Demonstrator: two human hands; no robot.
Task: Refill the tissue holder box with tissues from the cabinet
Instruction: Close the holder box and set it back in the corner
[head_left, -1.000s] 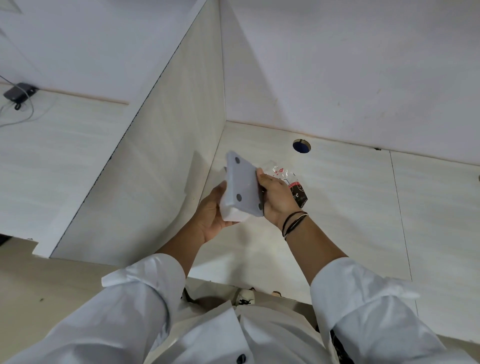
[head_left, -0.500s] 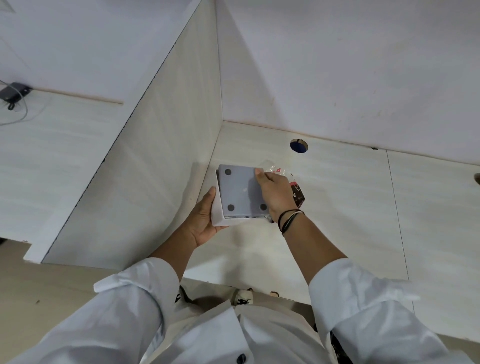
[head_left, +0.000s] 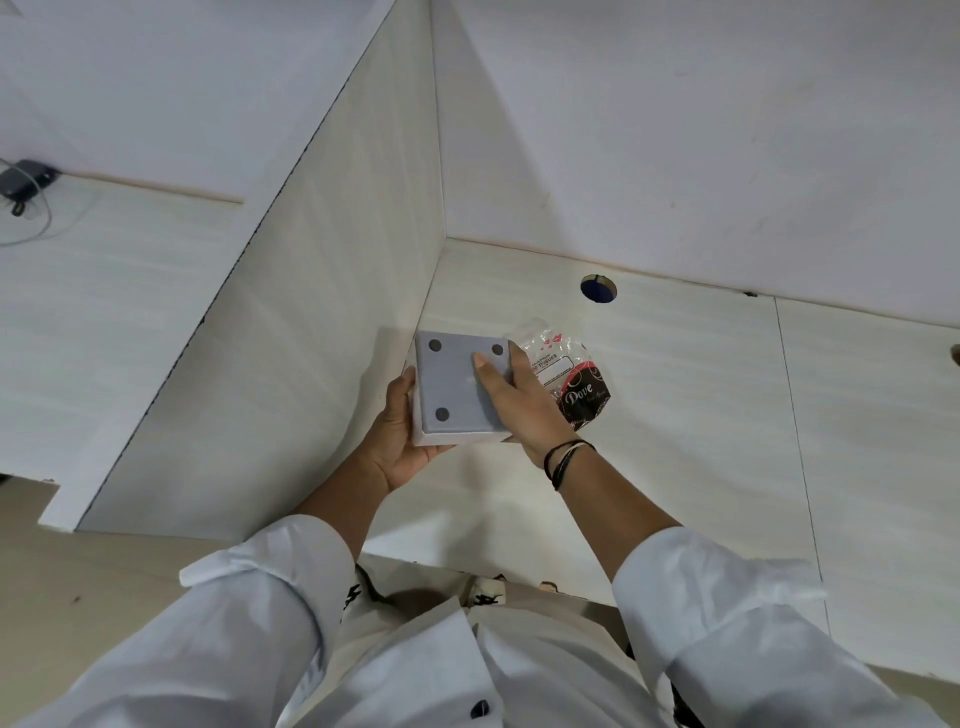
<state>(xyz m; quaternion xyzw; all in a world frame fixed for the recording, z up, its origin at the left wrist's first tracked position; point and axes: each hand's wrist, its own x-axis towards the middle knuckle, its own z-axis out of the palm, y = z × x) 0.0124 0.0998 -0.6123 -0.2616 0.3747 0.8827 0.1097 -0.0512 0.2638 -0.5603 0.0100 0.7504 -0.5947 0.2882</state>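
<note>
I've turned the tissue holder box (head_left: 462, 395) from tilted to flat, grey underside up, at frame centre above the table (head_left: 675, 415). My left hand (head_left: 400, 436) cups its edge; my right hand (head_left: 511, 400) presses the base down, likely closing it. Empty tissue wrapper (head_left: 571, 384) lies beside.

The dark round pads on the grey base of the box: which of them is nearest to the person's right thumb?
The far-right pad, just beyond the thumb tip of the right hand. The other two visible pads sit along the box's left edge.
</note>
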